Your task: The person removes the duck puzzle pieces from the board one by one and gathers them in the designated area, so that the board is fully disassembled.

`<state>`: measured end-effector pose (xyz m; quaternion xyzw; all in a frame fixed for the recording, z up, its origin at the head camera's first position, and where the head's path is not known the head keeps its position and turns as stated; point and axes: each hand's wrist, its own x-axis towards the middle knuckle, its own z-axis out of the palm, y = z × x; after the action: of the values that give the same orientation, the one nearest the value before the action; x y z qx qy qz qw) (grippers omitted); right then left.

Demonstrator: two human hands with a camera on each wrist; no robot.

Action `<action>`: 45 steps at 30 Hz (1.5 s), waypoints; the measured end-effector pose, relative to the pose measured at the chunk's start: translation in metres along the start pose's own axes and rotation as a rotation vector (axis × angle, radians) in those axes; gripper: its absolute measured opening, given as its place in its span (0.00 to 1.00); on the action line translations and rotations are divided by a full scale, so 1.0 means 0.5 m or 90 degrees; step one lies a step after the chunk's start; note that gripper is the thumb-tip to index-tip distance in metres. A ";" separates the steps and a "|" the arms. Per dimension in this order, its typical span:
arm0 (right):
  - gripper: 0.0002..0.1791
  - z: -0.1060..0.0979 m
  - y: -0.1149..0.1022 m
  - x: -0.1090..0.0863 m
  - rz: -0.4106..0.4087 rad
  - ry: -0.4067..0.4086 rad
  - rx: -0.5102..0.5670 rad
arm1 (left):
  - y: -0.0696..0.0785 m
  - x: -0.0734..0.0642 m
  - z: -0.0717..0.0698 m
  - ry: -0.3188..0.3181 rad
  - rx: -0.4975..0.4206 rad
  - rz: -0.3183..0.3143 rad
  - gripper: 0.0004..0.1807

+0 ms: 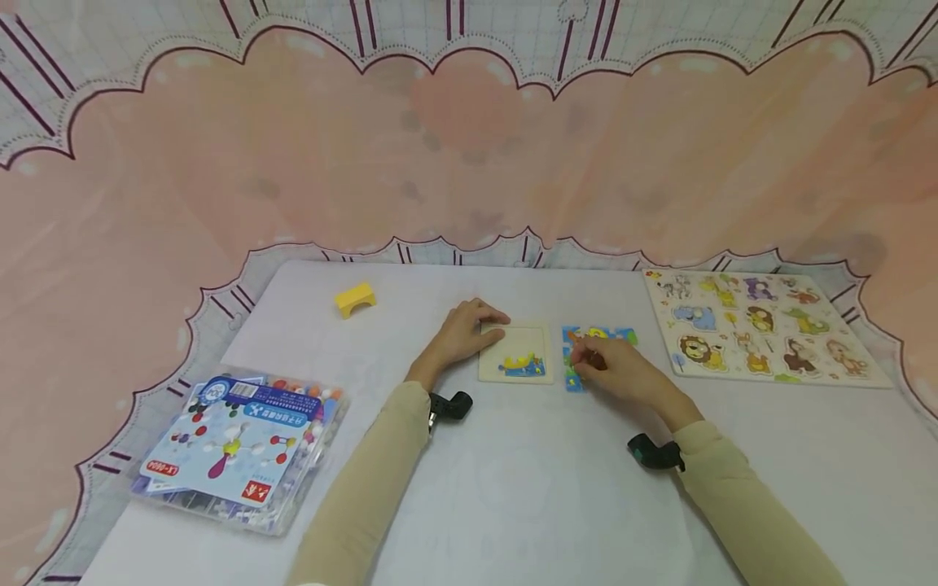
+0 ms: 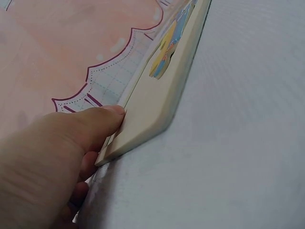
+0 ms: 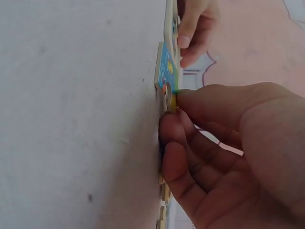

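A small pale wooden puzzle tray [image 1: 493, 366] lies on the white table, with a yellow and blue piece [image 1: 523, 366] set in its lower part. My left hand [image 1: 463, 332] holds the tray's left side; in the left wrist view its thumb [image 2: 102, 119] lies on top and the other fingers curl by the edge. Just right of the tray, my right hand [image 1: 619, 366] is over several loose blue puzzle pieces [image 1: 572, 381]. Seen from the right wrist, thumb and forefinger pinch a blue piece [image 3: 165, 71] with a yellow part, partly hidden by the fingertips.
A yellow arched block [image 1: 355, 299] stands at the back left. Nearer on the left lies a clear plastic box [image 1: 278, 517] with a blue and white printed sheet [image 1: 234, 439] on top. At the right lies a larger animal puzzle board [image 1: 769, 325].
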<state>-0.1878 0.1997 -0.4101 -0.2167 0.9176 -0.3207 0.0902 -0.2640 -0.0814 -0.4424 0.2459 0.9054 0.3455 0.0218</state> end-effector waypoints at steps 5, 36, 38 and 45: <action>0.02 0.000 0.003 -0.015 -0.005 0.014 -0.031 | 0.002 0.004 0.015 -0.002 -0.011 0.013 0.14; 0.07 0.024 -0.037 0.017 -0.031 0.043 -0.031 | 0.000 -0.006 -0.001 0.010 -0.021 0.005 0.13; 0.07 0.028 -0.041 0.021 -0.032 0.044 -0.024 | 0.000 -0.007 -0.001 0.011 -0.022 0.005 0.13; 0.11 0.041 -0.063 0.038 -0.075 0.032 -0.022 | -0.002 -0.006 0.001 0.015 -0.019 0.007 0.13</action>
<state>-0.1876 0.1577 -0.4069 -0.2638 0.9105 -0.3152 0.0443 -0.2617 -0.0832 -0.4438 0.2466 0.8990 0.3616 0.0129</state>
